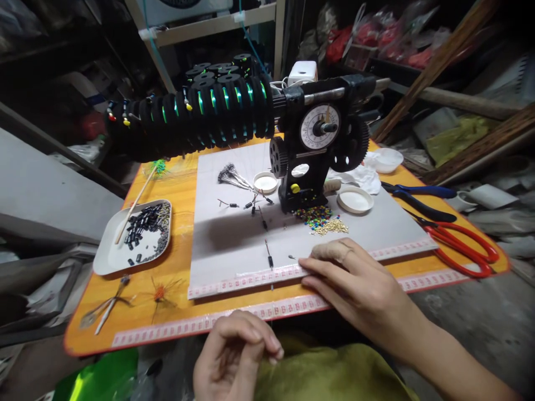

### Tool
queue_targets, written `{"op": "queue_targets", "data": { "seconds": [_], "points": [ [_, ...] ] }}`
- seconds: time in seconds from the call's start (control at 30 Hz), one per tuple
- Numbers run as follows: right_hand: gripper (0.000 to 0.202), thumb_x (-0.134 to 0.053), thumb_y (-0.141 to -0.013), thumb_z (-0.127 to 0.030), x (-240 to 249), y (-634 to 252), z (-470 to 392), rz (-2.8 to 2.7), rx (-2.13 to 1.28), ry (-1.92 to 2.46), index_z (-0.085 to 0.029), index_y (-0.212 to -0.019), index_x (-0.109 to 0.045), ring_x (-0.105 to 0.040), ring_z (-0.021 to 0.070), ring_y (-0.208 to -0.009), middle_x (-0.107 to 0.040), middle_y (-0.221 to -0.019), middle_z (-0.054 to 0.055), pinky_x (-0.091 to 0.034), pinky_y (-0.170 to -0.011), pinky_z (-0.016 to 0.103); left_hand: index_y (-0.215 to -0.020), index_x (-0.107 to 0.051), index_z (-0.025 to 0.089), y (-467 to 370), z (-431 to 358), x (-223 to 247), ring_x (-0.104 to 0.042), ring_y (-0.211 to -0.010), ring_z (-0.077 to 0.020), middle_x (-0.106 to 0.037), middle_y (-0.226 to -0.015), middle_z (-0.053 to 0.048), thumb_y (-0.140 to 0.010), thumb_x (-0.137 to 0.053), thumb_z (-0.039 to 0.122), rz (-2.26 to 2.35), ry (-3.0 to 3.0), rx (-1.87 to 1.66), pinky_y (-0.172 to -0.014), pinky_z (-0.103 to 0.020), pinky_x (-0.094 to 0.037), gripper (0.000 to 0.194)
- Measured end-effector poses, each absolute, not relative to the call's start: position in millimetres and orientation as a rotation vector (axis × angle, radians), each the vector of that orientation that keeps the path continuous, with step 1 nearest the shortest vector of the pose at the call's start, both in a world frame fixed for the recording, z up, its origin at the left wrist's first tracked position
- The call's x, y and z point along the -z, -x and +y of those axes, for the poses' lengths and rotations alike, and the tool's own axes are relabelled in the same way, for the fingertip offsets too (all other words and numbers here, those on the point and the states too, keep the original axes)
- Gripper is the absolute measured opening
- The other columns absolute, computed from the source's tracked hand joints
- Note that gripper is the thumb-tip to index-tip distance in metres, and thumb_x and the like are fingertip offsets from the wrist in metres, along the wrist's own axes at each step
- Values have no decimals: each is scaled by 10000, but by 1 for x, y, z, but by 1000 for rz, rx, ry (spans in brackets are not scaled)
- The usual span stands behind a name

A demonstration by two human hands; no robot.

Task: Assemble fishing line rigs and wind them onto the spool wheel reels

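My left hand (238, 356) is at the near table edge, above an olive cloth. Its thumb and fingers are pinched together; whatever may be between them is too fine to make out. Flat over the front of the grey board (234, 245), my right hand (346, 273) has its fingers stretched out, tips at the measuring tape (251, 279). Just left of those fingertips lies a tiny grey piece (291, 257). A small black cylinder (270, 261) with a thin stem rests on the board, its lower end over the tape. Several similar pieces lie farther back.
A black geared device with a dial (321, 127) and a long ringed roller (200, 114) stands over the board. Colored beads (313, 214) and gold beads (332, 225) lie below it. Left is a white tray (104, 253); right are red-handled scissors (463, 239) and pliers (418, 192).
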State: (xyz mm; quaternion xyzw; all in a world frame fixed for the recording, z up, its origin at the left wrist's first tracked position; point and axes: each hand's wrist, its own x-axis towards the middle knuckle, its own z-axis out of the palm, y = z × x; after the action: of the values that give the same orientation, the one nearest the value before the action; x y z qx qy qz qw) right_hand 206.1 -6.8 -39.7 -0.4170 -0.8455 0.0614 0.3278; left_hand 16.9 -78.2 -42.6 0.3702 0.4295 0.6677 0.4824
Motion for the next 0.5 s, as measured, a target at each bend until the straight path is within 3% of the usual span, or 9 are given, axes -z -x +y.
{"op": "queue_targets", "data": {
  "seconds": [0.2, 0.37, 0.5],
  "points": [
    [289, -548, -871, 14, 36, -205, -22, -2135, -280, 942, -167, -1064, -664, -639, 188, -883, -698, -958, 89, -549, -774, 325, -845, -652, 228, -27, -77, 40, -623, -611, -94, -671, -690, 14, -857, -708, 265, 1131, -779, -1510, -569, -161, -508, 69],
    [240, -640, -825, -15, 25, -183, -37, -1743, -812, 967, -220, -932, -704, -723, 132, -775, -750, -839, 14, -593, -688, 193, -1063, -596, 253, -33, -79, 37, -628, -585, -89, -685, -667, 22, -833, -739, 319, 1086, -704, -1429, -569, -156, -520, 279],
    [203, -725, -798, -103, 27, -168, -43, -1363, -1203, 1045, -245, -942, -737, -754, 140, -686, -786, -813, -1, -621, -635, 175, -1114, -555, 266, -33, -83, 35, -634, -599, -90, -679, -670, 32, -838, -736, 316, 1063, -706, -1422, -576, -158, -529, 335]
  ]
}}
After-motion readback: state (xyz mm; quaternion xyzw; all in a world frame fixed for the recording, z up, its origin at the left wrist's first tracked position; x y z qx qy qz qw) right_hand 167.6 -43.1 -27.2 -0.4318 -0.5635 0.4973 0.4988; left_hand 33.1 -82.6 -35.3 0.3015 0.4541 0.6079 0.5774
